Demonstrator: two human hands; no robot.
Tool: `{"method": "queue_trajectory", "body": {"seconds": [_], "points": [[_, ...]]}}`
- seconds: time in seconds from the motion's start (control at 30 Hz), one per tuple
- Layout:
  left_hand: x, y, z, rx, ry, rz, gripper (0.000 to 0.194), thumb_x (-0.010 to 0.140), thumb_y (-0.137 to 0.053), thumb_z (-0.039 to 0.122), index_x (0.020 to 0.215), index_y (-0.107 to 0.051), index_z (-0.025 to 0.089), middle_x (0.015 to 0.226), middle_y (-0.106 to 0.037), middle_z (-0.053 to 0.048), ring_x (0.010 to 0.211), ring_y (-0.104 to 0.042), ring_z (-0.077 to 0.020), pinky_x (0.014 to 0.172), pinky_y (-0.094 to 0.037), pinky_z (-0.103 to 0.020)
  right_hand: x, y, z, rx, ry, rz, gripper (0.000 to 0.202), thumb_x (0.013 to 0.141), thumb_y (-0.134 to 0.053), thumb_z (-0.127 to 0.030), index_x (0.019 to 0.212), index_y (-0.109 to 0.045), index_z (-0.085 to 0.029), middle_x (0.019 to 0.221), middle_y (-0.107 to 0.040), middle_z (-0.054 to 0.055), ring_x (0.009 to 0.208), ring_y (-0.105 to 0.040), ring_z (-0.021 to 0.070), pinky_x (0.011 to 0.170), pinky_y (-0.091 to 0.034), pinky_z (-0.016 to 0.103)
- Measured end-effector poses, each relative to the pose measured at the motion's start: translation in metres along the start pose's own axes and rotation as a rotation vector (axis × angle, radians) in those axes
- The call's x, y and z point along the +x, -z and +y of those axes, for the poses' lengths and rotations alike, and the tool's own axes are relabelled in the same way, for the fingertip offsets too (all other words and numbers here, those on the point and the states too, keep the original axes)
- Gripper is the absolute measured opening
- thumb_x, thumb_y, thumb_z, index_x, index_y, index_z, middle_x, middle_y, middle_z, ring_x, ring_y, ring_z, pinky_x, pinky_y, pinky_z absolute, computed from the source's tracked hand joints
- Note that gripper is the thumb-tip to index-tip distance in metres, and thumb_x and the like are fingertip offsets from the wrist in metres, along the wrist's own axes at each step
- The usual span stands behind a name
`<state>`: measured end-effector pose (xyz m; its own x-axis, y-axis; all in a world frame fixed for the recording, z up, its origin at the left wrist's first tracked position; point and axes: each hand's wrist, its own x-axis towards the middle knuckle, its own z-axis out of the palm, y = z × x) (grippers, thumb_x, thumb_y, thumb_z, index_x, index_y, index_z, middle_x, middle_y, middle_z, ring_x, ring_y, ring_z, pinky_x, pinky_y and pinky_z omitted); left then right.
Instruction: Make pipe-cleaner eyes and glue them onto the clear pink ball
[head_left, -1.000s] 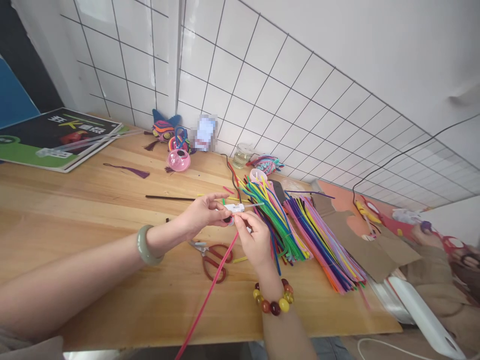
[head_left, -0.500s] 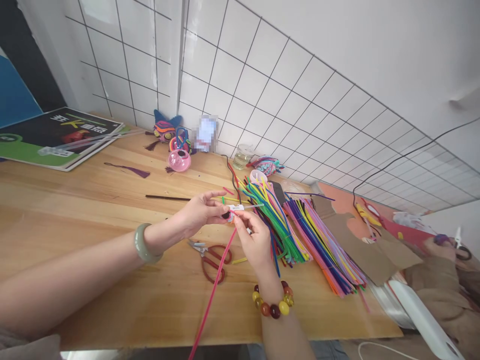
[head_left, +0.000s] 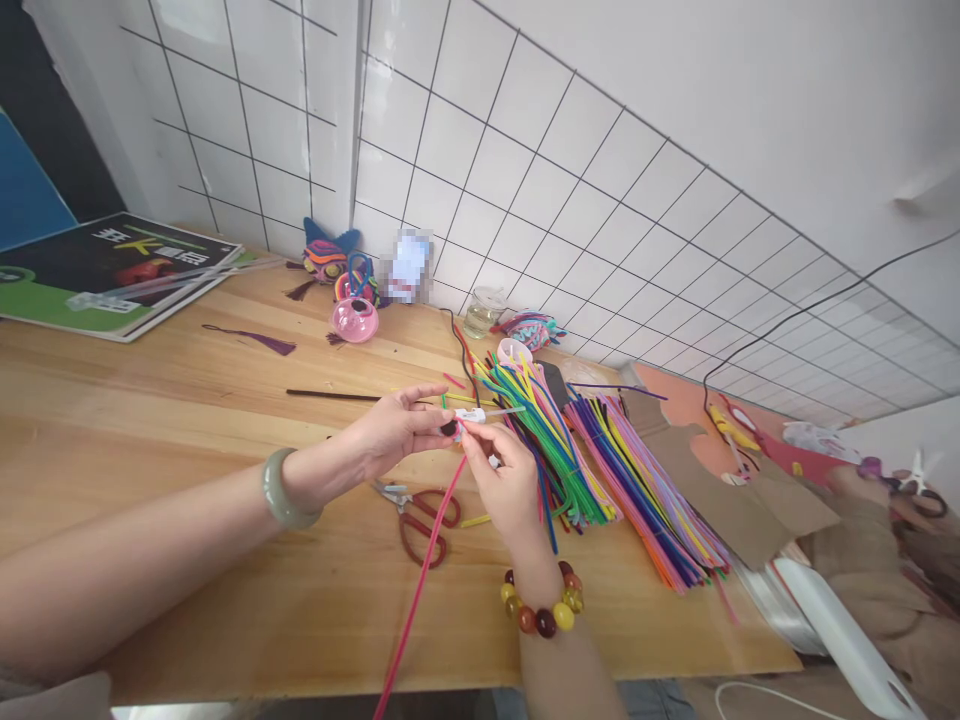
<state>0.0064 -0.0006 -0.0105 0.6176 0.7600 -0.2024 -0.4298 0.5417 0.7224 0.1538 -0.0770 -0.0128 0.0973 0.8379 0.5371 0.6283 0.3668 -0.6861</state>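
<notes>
Near the middle of the wooden table, my left hand (head_left: pixel 401 428) pinches a small dark piece (head_left: pixel 448 428) between thumb and fingers. My right hand (head_left: pixel 502 470) meets it from the right, fingertips closed on the upper end of a long pink pipe cleaner (head_left: pixel 422 580). The pink strand hangs down past the table's front edge. Just behind the fingertips is a white glue gun (head_left: pixel 470 414), partly hidden. Red-handled scissors (head_left: pixel 420 520) lie below the hands. Bundles of coloured pipe cleaners (head_left: pixel 566 460) lie right of my right hand.
A second bundle (head_left: pixel 652 490) and brown cardboard (head_left: pixel 750 500) lie farther right. Behind are a glass jar (head_left: pixel 482 312), a pink cup (head_left: pixel 355 320), a propped phone (head_left: pixel 409 266) and a colourful figure (head_left: pixel 326 255). A book (head_left: pixel 112 270) lies at left. Another person's sleeve (head_left: pixel 870 560) shows at right.
The view has shifted slightly. My hands keep nearly the same pose around the small piece and the pink strand. Scissors at the far right, near the other person, have moved slightly.
</notes>
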Motion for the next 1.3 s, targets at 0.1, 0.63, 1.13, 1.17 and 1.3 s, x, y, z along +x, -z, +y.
{"method": "queue_trajectory", "body": {"seconds": [0.1, 0.63, 1.13, 1.17, 1.3], "points": [[-0.0005, -0.0008, 0.0002, -0.017, 0.005, 0.002, 0.049, 0.070, -0.068, 0.006, 0.114, -0.048, 0.013, 0.076, -0.068, -0.003, 0.073, -0.065, -0.0124, 0.074, -0.054, -0.028, 0.0001, 0.0005, -0.0013, -0.006, -0.004, -0.010, 0.017, 0.084, -0.054, -0.019, 0.095, -0.066, -0.021, 0.090, -0.067, 0.006, 0.082, -0.061, 0.0181, 0.072, -0.050, 0.032], [0.0010, -0.0002, -0.0014, -0.079, 0.027, -0.003, 0.041, 0.071, -0.066, 0.002, 0.108, -0.051, 0.012, 0.086, -0.067, -0.008, 0.077, -0.066, -0.0141, 0.075, -0.055, -0.027, 0.0004, 0.0012, -0.0015, 0.019, -0.020, -0.012, 0.018, 0.082, -0.056, -0.017, 0.098, -0.066, -0.019, 0.089, -0.066, 0.005, 0.074, -0.060, 0.0157, 0.066, -0.049, 0.028], [-0.0018, -0.0040, -0.0016, -0.137, 0.034, 0.026, 0.030, 0.071, -0.064, 0.000, 0.099, -0.056, 0.011, 0.086, -0.067, -0.008, 0.076, -0.066, -0.0146, 0.074, -0.056, -0.028, -0.0013, -0.0022, -0.0029, -0.053, 0.077, 0.098, 0.014, 0.080, -0.058, -0.014, 0.088, -0.069, -0.017, 0.082, -0.070, 0.007, 0.071, -0.062, 0.0160, 0.064, -0.051, 0.028], [-0.0019, -0.0046, -0.0016, -0.141, 0.033, 0.031, 0.030, 0.071, -0.064, 0.000, 0.098, -0.056, 0.011, 0.086, -0.067, -0.008, 0.075, -0.066, -0.0145, 0.074, -0.056, -0.028, -0.0013, -0.0022, -0.0030, -0.054, 0.083, 0.097, 0.014, 0.080, -0.057, -0.014, 0.088, -0.069, -0.017, 0.082, -0.070, 0.007, 0.072, -0.063, 0.0162, 0.065, -0.051, 0.028], [-0.0026, -0.0057, -0.0017, -0.153, 0.026, 0.040, 0.029, 0.071, -0.063, -0.001, 0.097, -0.057, 0.011, 0.085, -0.067, -0.008, 0.076, -0.066, -0.0147, 0.074, -0.056, -0.028, -0.0020, -0.0030, -0.0038, -0.049, 0.081, 0.109, 0.015, 0.080, -0.057, -0.014, 0.088, -0.069, -0.018, 0.083, -0.070, 0.007, 0.074, -0.064, 0.0168, 0.065, -0.052, 0.029]]}}
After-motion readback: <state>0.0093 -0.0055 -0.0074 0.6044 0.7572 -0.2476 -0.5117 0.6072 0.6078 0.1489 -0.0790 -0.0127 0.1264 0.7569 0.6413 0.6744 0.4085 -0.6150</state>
